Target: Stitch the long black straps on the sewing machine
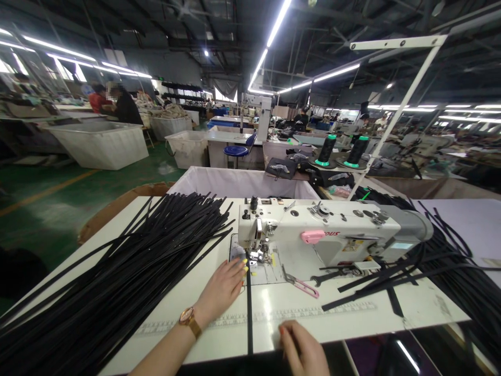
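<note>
A narrow black strap (249, 318) runs straight from the presser foot (256, 257) of a white sewing machine (289, 224) to the table's front edge. My left hand (223, 284) lies flat beside the foot, fingers stretched out and fingertips at the strap. Near the front edge, right of the strap and apart from it, is my right hand (303, 347). Its fingers are curled in, and nothing shows in them. A big bundle of black straps (168, 250) covers the table's left side.
Pink-handled thread snips (305, 287) and a wrench (326, 277) lie before the machine. A ruler strip (313, 312) crosses the tabletop. More black straps (442, 266) lie at right. Behind stand a lined bin (242, 180) and two thread cones (325, 150). People sit further back.
</note>
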Available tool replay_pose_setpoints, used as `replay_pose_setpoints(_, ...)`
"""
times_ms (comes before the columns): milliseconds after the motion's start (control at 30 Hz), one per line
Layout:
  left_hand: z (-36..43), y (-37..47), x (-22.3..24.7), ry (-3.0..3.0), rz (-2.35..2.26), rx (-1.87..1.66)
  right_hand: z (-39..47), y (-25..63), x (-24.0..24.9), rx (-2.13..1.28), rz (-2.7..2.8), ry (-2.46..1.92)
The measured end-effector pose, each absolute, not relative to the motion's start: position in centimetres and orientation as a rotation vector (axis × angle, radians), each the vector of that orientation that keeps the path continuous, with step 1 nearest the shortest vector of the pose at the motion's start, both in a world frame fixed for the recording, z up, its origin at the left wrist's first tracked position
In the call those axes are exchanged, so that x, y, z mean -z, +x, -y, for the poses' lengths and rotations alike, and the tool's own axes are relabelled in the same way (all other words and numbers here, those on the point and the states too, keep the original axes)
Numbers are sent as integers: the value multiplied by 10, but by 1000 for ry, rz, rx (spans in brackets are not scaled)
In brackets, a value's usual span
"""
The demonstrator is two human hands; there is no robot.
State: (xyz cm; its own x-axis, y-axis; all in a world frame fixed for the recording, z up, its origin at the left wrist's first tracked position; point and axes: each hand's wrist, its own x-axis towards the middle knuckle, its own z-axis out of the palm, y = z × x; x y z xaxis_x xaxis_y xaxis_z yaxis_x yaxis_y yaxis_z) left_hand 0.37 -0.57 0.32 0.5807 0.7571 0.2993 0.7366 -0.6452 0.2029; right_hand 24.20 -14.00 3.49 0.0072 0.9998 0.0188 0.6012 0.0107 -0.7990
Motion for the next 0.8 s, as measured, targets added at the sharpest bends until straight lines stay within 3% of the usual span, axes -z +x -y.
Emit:
replay_pose_setpoints(100,6,4,-5,2739,-1307,-552,101,271,-29,-108,1866,-1729)
replay_pose_setpoints(200,6,5,-7,2738,-1296,-569,75,285,-20,180,1961,-1876)
replay_pose_setpoints(400,5,5,-6,2723,-1295,-579,68,285,-10,239,2045,-1911)
replay_pose_setpoints(800,4,5,-5,2727,-1289,-644,80,297,3,20,1760,-1741)
